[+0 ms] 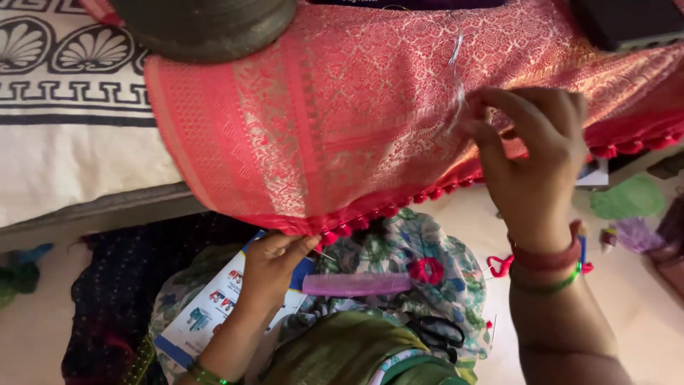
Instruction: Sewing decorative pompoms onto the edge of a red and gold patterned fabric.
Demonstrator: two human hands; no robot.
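One pink-red brocade cloth (342,121) with gold patterning is spread over the near edge of a bed (64,164), its lower border trimmed with a row of small red tassels (427,196) that hangs past the bed's edge. The left hand (274,264) is up at that border near the cloth's lower middle, fingers closed in a pinch on the tasselled hem. The right hand (531,153) is over by the cloth's right side, fingertips drawn together on a fine pale thread (456,85) that runs up across the brocade; whether a needle is there, cannot tell. Bangles on both wrists, a red and a green one on the right.

Below the cloth's edge, on the lap, one pink comb (356,284) lies flat on a floral fabric (427,242), beside one red pom-pom (426,271). One pair of black-handled scissors (434,331) sits nearer the body. One printed paper packet (214,306) lies under the left wrist. At the bed's far edge, one dark round metal vessel (206,25) rests on the cloth's top corner.
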